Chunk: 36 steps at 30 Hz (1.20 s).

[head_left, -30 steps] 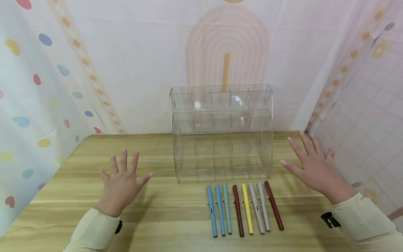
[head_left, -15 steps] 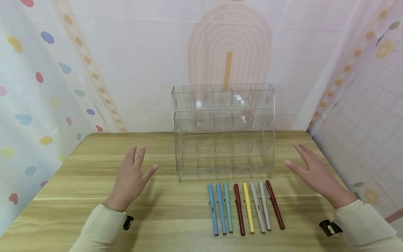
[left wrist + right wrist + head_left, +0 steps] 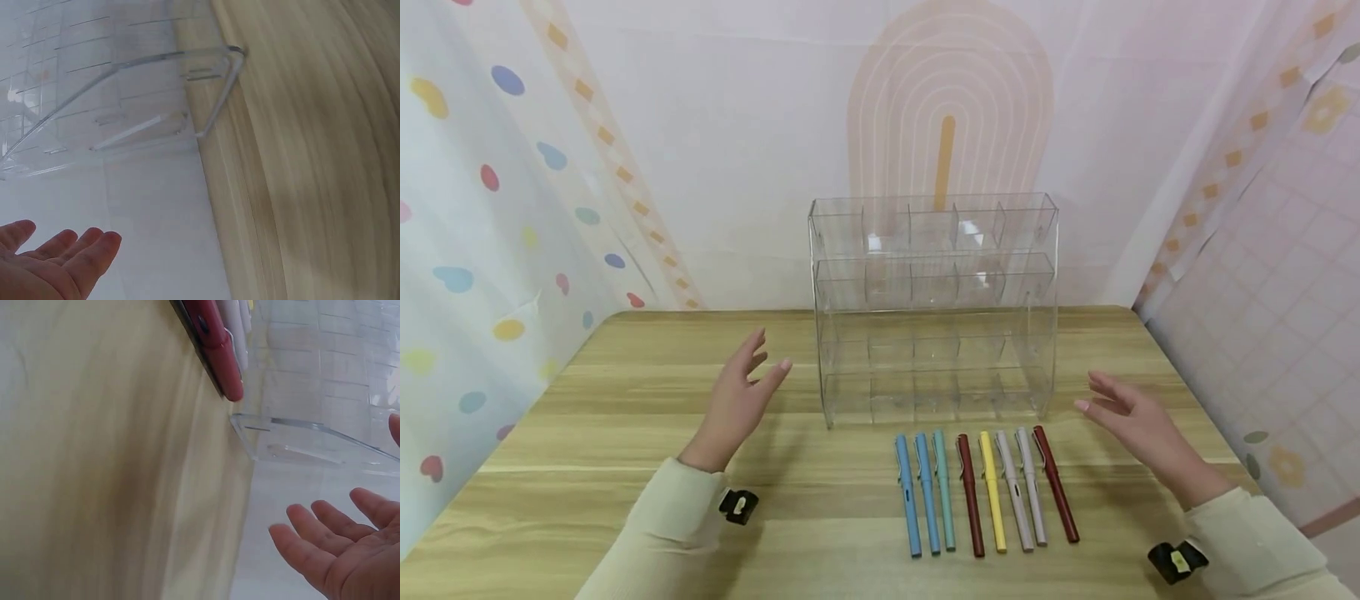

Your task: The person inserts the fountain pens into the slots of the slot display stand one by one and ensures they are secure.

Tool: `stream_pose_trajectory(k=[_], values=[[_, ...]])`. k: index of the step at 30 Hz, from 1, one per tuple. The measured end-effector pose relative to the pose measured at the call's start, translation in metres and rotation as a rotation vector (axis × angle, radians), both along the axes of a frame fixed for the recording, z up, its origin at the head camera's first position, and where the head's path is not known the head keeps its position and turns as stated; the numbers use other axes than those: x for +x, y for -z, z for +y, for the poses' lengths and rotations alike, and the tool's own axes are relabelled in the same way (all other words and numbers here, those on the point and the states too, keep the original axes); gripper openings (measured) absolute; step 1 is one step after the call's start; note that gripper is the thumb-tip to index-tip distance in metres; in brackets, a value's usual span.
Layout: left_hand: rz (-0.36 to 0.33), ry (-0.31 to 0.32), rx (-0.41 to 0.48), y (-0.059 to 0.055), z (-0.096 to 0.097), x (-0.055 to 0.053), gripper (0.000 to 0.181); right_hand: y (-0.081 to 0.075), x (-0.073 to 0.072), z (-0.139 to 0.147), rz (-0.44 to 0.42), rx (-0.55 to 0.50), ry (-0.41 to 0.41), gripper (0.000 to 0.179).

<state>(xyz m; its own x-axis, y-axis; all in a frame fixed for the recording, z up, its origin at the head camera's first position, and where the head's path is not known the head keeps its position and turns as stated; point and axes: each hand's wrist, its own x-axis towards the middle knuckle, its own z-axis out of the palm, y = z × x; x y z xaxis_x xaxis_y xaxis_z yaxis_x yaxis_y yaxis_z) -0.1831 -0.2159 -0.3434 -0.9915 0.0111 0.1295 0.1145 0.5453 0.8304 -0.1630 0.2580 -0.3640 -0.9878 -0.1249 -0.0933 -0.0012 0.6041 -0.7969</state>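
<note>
A clear tiered organizer (image 3: 934, 312) with several compartments stands upright on the table. In front of it lies a row of capped pens: two blue pens (image 3: 907, 496), a green pen (image 3: 944, 492), a dark red pen (image 3: 970, 496), a yellow pen (image 3: 992, 492), two pale grey pens (image 3: 1014, 492) and another dark red pen (image 3: 1056, 483) at the right end. My left hand (image 3: 735, 406) hovers left of the organizer, fingers loosely extended, touching nothing. To the right of organizer and pens, my right hand (image 3: 1142, 429) is held in the air, palm turned inward and holding nothing.
The wood-grain table (image 3: 587, 442) reaches back to a patterned curtain (image 3: 737, 167). Another curtain with coloured spots (image 3: 475, 250) hangs along the left side, and a pale grid-patterned one (image 3: 1285, 275) along the right. Black wrist straps (image 3: 739, 506) show at both sleeves.
Both hands have turned from palms down with spread fingers to palms facing inward. The left hand has shifted right, towards the organizer; the right hand has lowered slightly. Pens and organizer stay in place.
</note>
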Motion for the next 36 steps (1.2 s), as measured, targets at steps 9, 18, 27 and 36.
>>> stream_pose_trajectory(k=[9, 18, 27, 36], values=[[-0.039, -0.024, 0.129, -0.005, 0.011, -0.016, 0.069, 0.011, -0.004, -0.006, -0.107, -0.102, -0.009, 0.067], [-0.114, -0.014, 0.288, -0.012, 0.023, -0.029, 0.064, 0.020, -0.006, -0.012, -0.212, -0.147, -0.046, 0.062], [-0.168, 0.002, 0.377, -0.012, 0.028, -0.037, 0.064, 0.029, -0.010, -0.020, -0.244, -0.070, -0.056, 0.058], [-0.176, 0.010, 0.390, -0.011, 0.034, -0.046, 0.064, 0.030, -0.016, -0.032, -0.231, 0.021, -0.055, 0.060]])
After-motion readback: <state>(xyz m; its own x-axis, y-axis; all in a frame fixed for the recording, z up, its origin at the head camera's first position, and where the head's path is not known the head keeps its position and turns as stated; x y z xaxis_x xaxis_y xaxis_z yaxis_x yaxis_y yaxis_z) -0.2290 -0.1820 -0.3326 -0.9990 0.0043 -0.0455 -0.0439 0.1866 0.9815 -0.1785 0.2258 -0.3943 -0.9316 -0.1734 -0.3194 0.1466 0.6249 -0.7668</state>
